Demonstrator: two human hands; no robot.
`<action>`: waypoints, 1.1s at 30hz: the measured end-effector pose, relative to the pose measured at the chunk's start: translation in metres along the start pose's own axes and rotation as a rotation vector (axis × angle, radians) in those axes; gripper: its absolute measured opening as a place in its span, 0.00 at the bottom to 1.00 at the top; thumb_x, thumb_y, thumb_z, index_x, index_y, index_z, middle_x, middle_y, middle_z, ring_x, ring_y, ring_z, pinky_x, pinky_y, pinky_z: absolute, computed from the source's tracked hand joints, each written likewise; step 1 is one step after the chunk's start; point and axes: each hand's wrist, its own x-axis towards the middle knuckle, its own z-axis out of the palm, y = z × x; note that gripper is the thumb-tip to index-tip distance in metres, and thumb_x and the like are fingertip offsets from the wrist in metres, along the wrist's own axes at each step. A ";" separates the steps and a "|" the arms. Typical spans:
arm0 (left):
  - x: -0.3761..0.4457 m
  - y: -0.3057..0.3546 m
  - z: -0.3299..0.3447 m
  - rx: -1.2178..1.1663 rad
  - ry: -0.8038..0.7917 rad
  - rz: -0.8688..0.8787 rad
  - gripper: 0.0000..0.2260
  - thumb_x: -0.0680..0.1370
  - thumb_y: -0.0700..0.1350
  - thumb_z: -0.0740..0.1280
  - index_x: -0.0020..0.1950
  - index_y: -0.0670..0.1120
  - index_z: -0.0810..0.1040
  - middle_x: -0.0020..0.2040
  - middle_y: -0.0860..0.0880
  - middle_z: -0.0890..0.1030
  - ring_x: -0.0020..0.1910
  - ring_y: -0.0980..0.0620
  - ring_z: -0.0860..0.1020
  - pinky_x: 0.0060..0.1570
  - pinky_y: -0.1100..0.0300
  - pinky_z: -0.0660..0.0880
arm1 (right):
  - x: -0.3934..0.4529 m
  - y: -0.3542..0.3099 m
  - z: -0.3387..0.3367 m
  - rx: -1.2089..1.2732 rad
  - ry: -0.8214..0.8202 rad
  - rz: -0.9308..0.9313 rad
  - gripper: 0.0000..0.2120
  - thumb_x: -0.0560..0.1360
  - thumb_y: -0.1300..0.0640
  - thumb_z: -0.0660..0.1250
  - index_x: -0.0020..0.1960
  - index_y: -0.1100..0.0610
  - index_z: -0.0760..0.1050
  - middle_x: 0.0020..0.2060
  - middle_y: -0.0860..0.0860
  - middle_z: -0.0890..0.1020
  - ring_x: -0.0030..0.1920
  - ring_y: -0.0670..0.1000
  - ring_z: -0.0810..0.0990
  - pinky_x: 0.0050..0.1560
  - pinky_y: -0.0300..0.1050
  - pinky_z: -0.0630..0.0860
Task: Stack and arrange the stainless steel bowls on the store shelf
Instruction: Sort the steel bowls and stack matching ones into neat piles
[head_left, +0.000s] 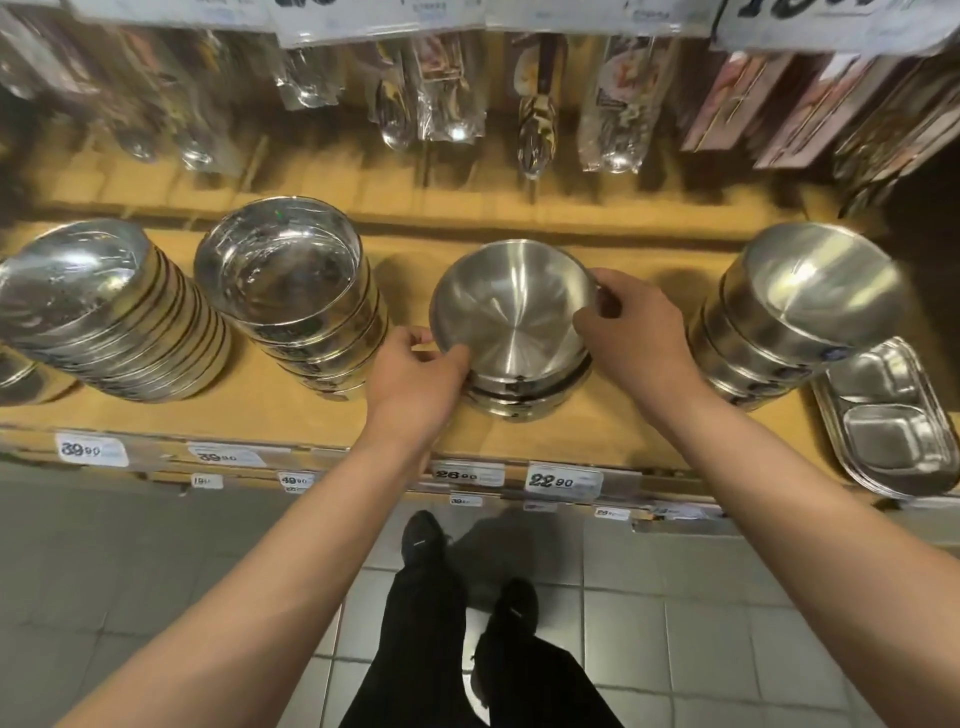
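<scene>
Hands meet on one brushed steel bowl (511, 306) at the centre of the frame. That bowl is tipped, its hollow facing the camera, and it sits on top of a short stack of bowls (519, 395) standing on the tan shelf (291, 410). The left hand (415, 374) comes in from the lower left; its thumb and curled fingers pinch the bowl's rim at the lower left edge. The right hand (631, 332) comes in from the lower right; its fingers are bent over the rim at the bowl's right side, thumb lying along the inside of the wall, so it holds the bowl too. Neither hand is spread wide; both are closed narrowly round the rim.

At the far left of the frame a tall, leaning pile of shiny bowls (109, 317) stands on the shelf, and just right of it a second pile of deeper shiny bowls (296, 291), near the left hand but apart from it. At the right of the frame another stack of brushed bowls (779, 322) stands near the right forearm. Beside that, at the right edge, divided steel trays (893, 421) lie on the shelf. Price tags (565, 480) run along the shelf's front lip. Packaged utensils (540, 98) hang across the top of the frame. Below, dark trousers and shoes (423, 540) stand on grey floor tiles.
</scene>
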 end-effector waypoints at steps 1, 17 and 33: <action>0.001 -0.001 0.001 0.007 -0.002 -0.006 0.19 0.64 0.49 0.70 0.53 0.47 0.76 0.49 0.44 0.84 0.53 0.41 0.85 0.59 0.39 0.80 | -0.001 0.002 0.000 -0.001 0.009 0.006 0.12 0.73 0.61 0.64 0.51 0.49 0.82 0.33 0.43 0.80 0.34 0.34 0.75 0.34 0.28 0.68; 0.023 -0.006 0.002 0.044 -0.041 0.021 0.12 0.84 0.47 0.60 0.49 0.46 0.82 0.56 0.41 0.85 0.59 0.43 0.82 0.65 0.40 0.77 | -0.011 0.019 0.007 0.156 0.010 0.119 0.20 0.76 0.57 0.62 0.63 0.41 0.79 0.41 0.39 0.84 0.42 0.35 0.79 0.36 0.25 0.70; 0.029 -0.004 -0.001 -0.047 -0.079 -0.012 0.08 0.84 0.46 0.61 0.48 0.50 0.79 0.50 0.48 0.81 0.51 0.50 0.80 0.46 0.57 0.81 | -0.012 0.026 0.009 0.241 -0.035 0.151 0.21 0.76 0.55 0.63 0.66 0.38 0.78 0.46 0.42 0.84 0.45 0.40 0.80 0.40 0.26 0.73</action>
